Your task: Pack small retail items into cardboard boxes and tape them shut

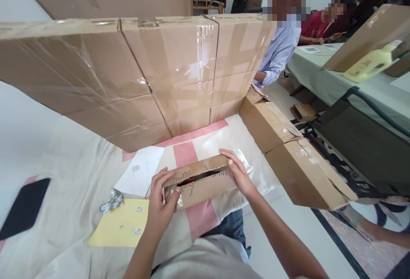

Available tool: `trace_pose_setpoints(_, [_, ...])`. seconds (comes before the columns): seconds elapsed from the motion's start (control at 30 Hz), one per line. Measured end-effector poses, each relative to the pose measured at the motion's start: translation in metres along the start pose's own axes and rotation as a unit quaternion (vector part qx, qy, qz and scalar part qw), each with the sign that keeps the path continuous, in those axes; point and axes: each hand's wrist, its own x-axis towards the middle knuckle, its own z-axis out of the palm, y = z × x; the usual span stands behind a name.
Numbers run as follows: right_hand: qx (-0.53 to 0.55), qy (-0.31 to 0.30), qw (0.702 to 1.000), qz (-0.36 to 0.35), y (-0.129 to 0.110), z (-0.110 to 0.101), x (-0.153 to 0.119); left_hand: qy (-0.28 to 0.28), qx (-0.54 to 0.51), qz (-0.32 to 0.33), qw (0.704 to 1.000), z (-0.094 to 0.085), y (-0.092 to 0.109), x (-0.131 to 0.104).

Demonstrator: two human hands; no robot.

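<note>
A small long cardboard box (205, 187) lies across the cloth-covered surface in front of me. A narrow gap runs along its top, with something dark and reddish inside that I cannot make out. My left hand (163, 198) is wrapped round its left end, thumb on the near side by a strip of clear tape. At the other end my right hand (237, 172) grips the box, fingers over the top corner. A white flat object (244, 161) lies just beyond my right fingers. White paper (139, 170), crumpled silvery wrapping (112, 201) and a yellow sheet (118, 223) lie left of the box.
A tall wall of taped cardboard boxes (179, 61) stands behind, and a lower row of boxes (297, 159) borders the right. A black flat device (24, 206) lies far left. Two people are beyond, near a table with a yellow jug (368, 63). Another person's hand shows at lower right.
</note>
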Motion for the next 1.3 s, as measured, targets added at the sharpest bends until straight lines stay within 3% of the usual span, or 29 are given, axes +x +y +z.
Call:
trace_pose_setpoints(0.1, [0.039,0.033,0.998,-0.027,0.011,0.01,-0.006,-0.051,0.068,0.049,0.995,-0.007,0.002,0.004])
trace_pose_setpoints(0.2, [0.045,0.03,0.999,0.0,0.014,0.011,-0.003,-0.09,0.133,0.098,0.982,-0.011,0.008,0.004])
trace_pose_setpoints(0.4, [0.03,-0.012,0.999,0.039,0.009,0.006,0.01,-0.115,0.243,0.137,0.953,-0.015,0.013,0.001])
trace_pose_setpoints(0.6, [0.08,0.001,0.996,0.045,0.012,0.009,0.01,-0.124,0.252,0.188,0.941,-0.014,0.01,0.001])
trace_pose_setpoints(0.73, [0.098,0.087,0.991,0.014,0.024,-0.013,-0.003,-0.105,0.254,0.189,0.943,-0.011,0.014,-0.006])
trace_pose_setpoints(0.8, [0.044,0.175,0.984,0.006,0.034,-0.035,-0.012,-0.093,0.266,0.191,0.94,-0.01,0.016,-0.012])
trace_pose_setpoints(0.87, [-0.044,0.224,0.973,0.031,0.045,-0.058,-0.02,-0.081,0.294,0.197,0.932,-0.009,0.018,-0.017])
trace_pose_setpoints(1.03, [-0.116,0.143,0.977,0.106,0.061,-0.089,-0.03,-0.068,0.359,0.198,0.91,0.001,0.031,-0.023])
trace_pose_setpoints(1.17, [-0.115,0.073,0.982,0.132,0.061,-0.088,-0.026,-0.068,0.37,0.191,0.907,0.019,0.05,-0.021])
trace_pose_setpoints(1.3, [-0.123,0.049,0.976,0.172,0.059,-0.085,-0.016,-0.084,0.378,0.178,0.905,0.04,0.061,-0.019])
